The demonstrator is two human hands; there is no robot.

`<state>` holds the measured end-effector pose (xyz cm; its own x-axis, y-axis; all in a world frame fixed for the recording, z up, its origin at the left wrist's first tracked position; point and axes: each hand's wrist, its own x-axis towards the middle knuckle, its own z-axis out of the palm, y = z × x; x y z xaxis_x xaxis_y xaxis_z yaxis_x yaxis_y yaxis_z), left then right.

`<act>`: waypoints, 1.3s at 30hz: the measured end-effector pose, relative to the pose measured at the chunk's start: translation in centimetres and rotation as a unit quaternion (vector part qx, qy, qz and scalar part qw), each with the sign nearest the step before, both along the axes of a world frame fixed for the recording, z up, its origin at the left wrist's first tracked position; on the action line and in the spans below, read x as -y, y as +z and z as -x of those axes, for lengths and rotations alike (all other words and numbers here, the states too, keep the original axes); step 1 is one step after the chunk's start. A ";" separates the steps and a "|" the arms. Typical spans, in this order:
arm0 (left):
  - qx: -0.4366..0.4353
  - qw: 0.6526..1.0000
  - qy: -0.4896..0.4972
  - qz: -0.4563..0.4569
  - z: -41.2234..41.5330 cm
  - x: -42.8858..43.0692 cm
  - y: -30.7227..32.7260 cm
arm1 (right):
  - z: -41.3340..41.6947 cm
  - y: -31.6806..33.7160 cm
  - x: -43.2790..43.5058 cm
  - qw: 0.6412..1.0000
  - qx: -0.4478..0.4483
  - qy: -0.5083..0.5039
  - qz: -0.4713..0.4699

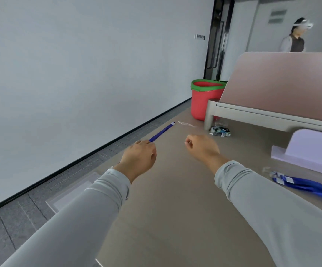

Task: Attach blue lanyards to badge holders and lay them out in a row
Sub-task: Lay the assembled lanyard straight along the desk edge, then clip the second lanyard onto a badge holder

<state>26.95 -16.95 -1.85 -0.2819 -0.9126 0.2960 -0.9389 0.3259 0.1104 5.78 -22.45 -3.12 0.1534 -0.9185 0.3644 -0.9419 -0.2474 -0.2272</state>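
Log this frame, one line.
left hand: grips blue lanyard | right hand: curled, grip unclear | clear holder: on table | spare lanyards: table right

My left hand (pixel 139 157) covers the near end of the blue lanyard (pixel 161 132). My right hand (pixel 200 147) is blurred; whether it holds anything, I can't tell. The lanyard pile (pixel 310 185) runs off the right edge.

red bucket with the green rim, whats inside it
Inside the red bucket only a strip of red inner wall shows under the green rim. Its near wall hides the bottom, and the pink partition covers its right edge.
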 end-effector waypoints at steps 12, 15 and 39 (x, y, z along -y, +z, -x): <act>-0.023 0.988 -0.146 0.045 14.9 -8.0 0.7 | 14.8 3.3 -16.7 0.993 -0.014 -0.120 0.016; -0.034 0.981 -0.187 0.047 18.5 -10.1 0.2 | 18.2 3.2 -20.8 0.985 -0.033 -0.167 0.017; 0.077 0.902 -0.425 -0.018 32.7 -22.4 -2.0 | 27.3 -1.2 -43.3 0.943 0.006 -0.318 -0.093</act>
<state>-5.74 5.40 -3.88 -0.9190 -0.3567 0.1677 -0.3577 0.9335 0.0254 -21.49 20.90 -4.28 -0.4543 -0.8712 0.1861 -0.8831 0.4128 -0.2233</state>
